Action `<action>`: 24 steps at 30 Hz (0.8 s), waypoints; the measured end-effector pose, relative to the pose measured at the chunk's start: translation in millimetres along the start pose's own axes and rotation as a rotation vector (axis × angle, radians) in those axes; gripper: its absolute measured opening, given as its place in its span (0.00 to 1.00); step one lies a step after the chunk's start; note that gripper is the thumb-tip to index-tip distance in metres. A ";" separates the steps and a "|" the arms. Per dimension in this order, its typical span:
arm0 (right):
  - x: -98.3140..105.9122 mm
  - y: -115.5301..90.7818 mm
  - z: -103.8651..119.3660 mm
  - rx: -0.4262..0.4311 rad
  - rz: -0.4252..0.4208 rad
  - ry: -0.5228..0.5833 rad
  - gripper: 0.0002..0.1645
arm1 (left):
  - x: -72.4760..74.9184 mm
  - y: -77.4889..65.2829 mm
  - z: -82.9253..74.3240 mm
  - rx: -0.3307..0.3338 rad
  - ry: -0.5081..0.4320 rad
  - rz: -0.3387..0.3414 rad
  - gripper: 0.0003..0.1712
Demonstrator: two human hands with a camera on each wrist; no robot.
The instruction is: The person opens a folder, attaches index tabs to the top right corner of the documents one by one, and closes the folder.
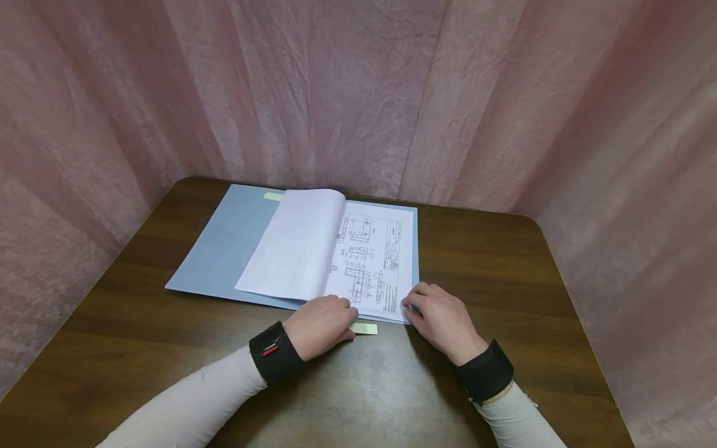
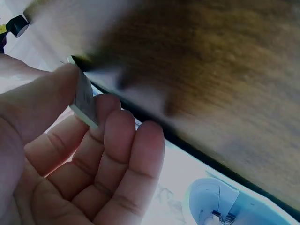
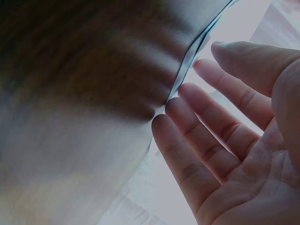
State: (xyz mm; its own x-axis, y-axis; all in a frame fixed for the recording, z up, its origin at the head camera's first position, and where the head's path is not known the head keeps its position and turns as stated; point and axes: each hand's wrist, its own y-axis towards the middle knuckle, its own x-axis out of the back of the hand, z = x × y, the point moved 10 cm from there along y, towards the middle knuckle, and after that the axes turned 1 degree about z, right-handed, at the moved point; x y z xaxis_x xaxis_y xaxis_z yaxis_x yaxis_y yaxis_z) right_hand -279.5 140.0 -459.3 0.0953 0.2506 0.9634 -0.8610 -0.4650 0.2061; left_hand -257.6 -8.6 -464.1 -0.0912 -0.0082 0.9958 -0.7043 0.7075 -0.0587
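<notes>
A light-blue folder (image 1: pixel 215 249) lies spread on the table, holding white sheets. One sheet (image 1: pixel 294 242) is turned over to the left in a curve, and a page of technical drawings (image 1: pixel 372 261) faces up on the right. My left hand (image 1: pixel 322 326) is at the folder's front edge and pinches a small pale-green sticky note pad (image 1: pixel 365 328) between thumb and index finger; the pad (image 2: pixel 84 98) shows edge-on in the left wrist view. At the front right corner of the pages is my right hand (image 1: pixel 442 317), its fingertips (image 3: pixel 161 124) at the sheet edges, fingers loosely extended and thumb apart.
A pale-green sticky note (image 1: pixel 273 196) is on the folder's left cover near the top. Metal folder fittings (image 2: pixel 222 218) show in the left wrist view. The brown wooden table (image 1: pixel 487 249) backs onto a pink curtain (image 1: pixel 358 93) that also runs along both sides.
</notes>
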 end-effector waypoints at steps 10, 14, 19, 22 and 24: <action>-1.0 0.5 -0.7 -0.025 0.017 0.007 0.13 | 33.6 6.5 7.1 -0.010 0.017 -0.212 0.13; -1.4 -0.1 -1.3 -0.029 0.019 0.017 0.13 | 45.6 14.7 10.3 -0.012 -0.007 -0.257 0.15; -2.6 0.0 -0.3 -0.013 0.008 0.007 0.11 | 52.9 25.5 14.6 -0.011 -0.018 -0.289 0.15; -1.1 1.7 -0.8 -0.012 -0.005 -0.003 0.11 | 56.2 32.8 19.6 0.002 -0.015 -0.312 0.15; 0.1 3.6 -1.8 -0.015 -0.005 -0.009 0.11 | 58.7 37.2 23.0 0.010 -0.012 -0.329 0.15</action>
State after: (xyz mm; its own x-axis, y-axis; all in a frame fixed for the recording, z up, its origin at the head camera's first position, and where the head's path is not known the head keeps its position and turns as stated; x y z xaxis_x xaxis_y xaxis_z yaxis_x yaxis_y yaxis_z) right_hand -283.5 139.9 -458.7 0.1038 0.2447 0.9640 -0.8677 -0.4515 0.2080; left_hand -305.3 1.0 -409.5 0.1342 -0.2430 0.9607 -0.7044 0.6585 0.2650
